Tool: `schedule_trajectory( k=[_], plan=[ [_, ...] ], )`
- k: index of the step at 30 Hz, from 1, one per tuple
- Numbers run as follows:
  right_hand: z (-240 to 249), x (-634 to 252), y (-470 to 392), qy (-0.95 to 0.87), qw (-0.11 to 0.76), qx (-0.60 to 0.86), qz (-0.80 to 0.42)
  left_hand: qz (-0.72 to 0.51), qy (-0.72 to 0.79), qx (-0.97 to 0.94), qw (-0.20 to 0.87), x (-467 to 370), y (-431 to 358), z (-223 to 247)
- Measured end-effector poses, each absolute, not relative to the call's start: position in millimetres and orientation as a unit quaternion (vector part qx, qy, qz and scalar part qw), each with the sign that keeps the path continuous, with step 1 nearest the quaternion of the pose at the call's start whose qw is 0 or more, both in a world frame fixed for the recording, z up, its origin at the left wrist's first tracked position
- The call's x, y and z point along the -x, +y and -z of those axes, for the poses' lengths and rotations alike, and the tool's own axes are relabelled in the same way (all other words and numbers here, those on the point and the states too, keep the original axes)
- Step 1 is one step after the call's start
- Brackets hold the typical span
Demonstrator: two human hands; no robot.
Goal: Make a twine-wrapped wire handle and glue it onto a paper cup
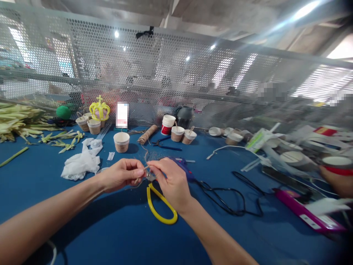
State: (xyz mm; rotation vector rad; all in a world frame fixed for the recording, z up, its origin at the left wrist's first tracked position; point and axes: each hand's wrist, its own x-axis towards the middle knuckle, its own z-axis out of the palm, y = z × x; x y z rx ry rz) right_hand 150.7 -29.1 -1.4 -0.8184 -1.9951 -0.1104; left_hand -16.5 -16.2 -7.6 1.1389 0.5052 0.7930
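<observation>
Both hands meet over the middle of the blue table. My left hand (125, 175) is closed, thumb and finger pinching a thin piece of brown twine (146, 154). My right hand (172, 184) pinches the same twine a little to the right. The twine runs back toward a twine roll (148, 134). Below my hands lie scissors with yellow handles (167, 221), their blades partly hidden. A blue glue gun (183, 165) rests just beyond my right hand, partly covered by it. A paper cup (121, 142) stands behind my left hand.
Crumpled white plastic (79, 163) lies left, near pale husks (20, 119). Dark-handled pliers (168, 147) and cups (177, 134) stand behind. A black cord (228, 211) and a purple power strip (299, 209) lie right, near another person's hand (335, 180). A perforated metal screen (193, 73) closes the back.
</observation>
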Motion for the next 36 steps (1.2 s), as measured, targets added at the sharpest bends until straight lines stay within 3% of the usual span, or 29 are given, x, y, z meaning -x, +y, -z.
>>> schedule_trajectory(
  k=[11,28,31,36],
  plan=[
    [-0.9,-154.4,-25.8,-0.838,0.456,0.298,0.038,-0.330,0.210,-0.516,0.762,19.2,-14.7,10.2],
    [2.1,-150.4,-29.6,-0.832,0.416,0.354,0.098,-0.358,0.232,-0.508,0.749,14.2,-17.8,17.6],
    [1.9,-150.2,-28.9,-0.824,0.427,0.369,0.043,-0.361,0.233,-0.516,0.741,13.8,-16.1,17.2],
    [-7.9,-158.2,-25.8,-0.743,0.471,0.429,-0.204,-0.380,0.254,-0.527,0.717,15.4,-11.6,13.4]
  ],
)
